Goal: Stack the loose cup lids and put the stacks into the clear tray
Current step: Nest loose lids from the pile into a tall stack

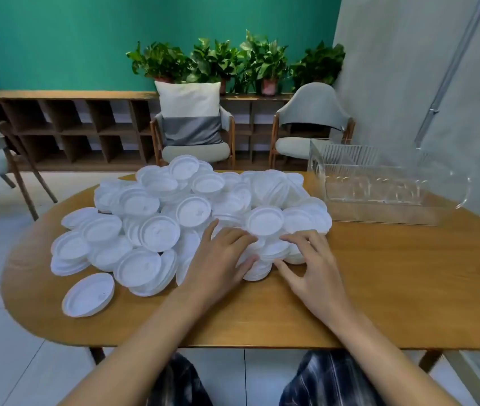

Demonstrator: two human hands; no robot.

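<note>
Left hand (221, 259) and right hand (312, 276) gripped a short lid stack (273, 250) between curled fingers (241, 234) — at the near edge of the pile (150, 232).

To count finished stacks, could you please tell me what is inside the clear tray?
None of the lids show inside the clear tray; only its ribbed divider and moulded floor show through. Reflections blur its right end, so that part is unsure.

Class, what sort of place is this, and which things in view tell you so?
Probably a café or office lounge: cushioned armchairs stand before a low wooden cubby shelf topped with potted plants, and white cup lids are heaped on a wooden table.
</note>
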